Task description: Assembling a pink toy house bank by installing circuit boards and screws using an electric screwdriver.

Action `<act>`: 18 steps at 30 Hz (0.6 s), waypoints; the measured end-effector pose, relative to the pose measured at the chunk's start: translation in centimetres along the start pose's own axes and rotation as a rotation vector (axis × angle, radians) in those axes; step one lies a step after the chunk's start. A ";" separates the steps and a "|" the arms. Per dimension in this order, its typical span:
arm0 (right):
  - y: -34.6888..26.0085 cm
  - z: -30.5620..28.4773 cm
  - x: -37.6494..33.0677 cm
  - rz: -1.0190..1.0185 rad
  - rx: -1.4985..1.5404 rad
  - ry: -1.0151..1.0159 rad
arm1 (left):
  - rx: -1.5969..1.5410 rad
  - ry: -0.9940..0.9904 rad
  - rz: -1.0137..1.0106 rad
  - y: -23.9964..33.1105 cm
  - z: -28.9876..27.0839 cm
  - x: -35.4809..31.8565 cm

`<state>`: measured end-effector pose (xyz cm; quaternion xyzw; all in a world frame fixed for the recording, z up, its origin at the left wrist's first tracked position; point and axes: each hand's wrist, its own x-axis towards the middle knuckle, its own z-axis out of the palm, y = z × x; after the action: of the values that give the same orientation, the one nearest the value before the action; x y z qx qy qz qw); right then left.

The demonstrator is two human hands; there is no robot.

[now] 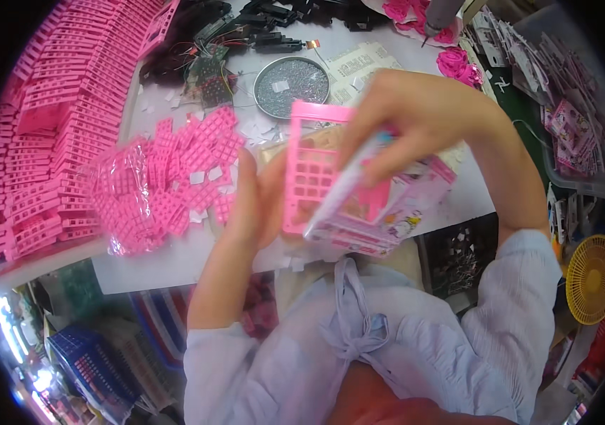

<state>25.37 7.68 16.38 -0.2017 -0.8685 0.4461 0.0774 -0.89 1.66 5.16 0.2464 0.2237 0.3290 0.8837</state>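
Note:
In front of my chest is a pink plastic casing (292, 166) with a grid of square openings. My left hand (263, 195) is closed on its left edge, thumb up and the other fingers partly behind it. My right hand (415, 117) reaches over from the right, fingers bent down and pinching a printed pink-and-white panel (408, 223). This panel is tilted and overlaps the casing's right side; motion blurs it, so I cannot tell whether the two touch. Left of my hands lie several pink button grids (207, 142), some in a clear plastic bag (129, 191).
Stacked pink casings (76, 106) rise along the left. A round metal dish (292, 86) of small grey pieces stands behind my hands. Black parts with wires (210, 71) lie at the back. An electric screwdriver (440, 18) hangs above pink flowers. A clear bin (585, 106) holds printed panels.

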 end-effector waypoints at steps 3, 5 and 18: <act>1.5 1.0 5.3 0.045 -0.172 0.020 | 0.306 0.076 -0.035 -0.7 -0.1 -0.5; 1.1 1.1 6.8 0.125 -0.396 0.154 | 0.491 0.147 0.033 -0.9 -0.6 -1.4; 3.9 16.3 2.4 0.152 1.246 0.758 | 1.134 0.649 0.718 -2.4 -0.6 -2.1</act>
<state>19.16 -1.34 3.50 -0.3203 -0.3509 0.7610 0.4417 -1.52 -1.21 3.84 0.6130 0.5147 0.4877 0.3487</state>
